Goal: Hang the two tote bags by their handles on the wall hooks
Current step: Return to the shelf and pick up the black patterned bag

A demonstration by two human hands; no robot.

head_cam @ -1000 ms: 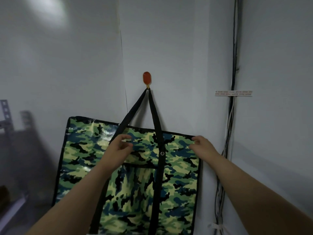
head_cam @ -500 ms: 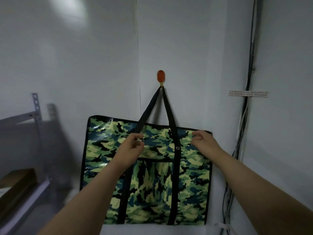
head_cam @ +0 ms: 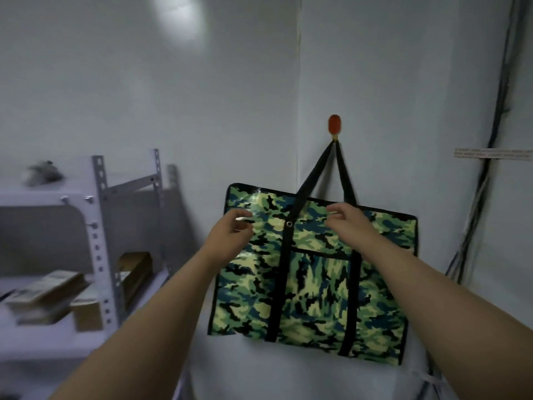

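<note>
Camouflage tote bag (head_cam: 314,272) hung by black handles (head_cam: 326,174) on orange wall hook (head_cam: 334,124).

Flat against white wall (head_cam: 202,111), slightly tilted. Left hand (head_cam: 230,230) and right hand (head_cam: 350,222) near upper edge, fingers loosely curled, gripping nothing visible. Grey metal shelf (head_cam: 99,226) with boxes far left; dark cables (head_cam: 490,168) down wall on right.

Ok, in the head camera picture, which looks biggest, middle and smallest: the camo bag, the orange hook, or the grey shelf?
1. Grey shelf: it is cut off at the left edge, so probably even larger.
2. Camo bag: close behind it; the order of these two is unsure.
3. Orange hook: clearly the smallest.
</note>
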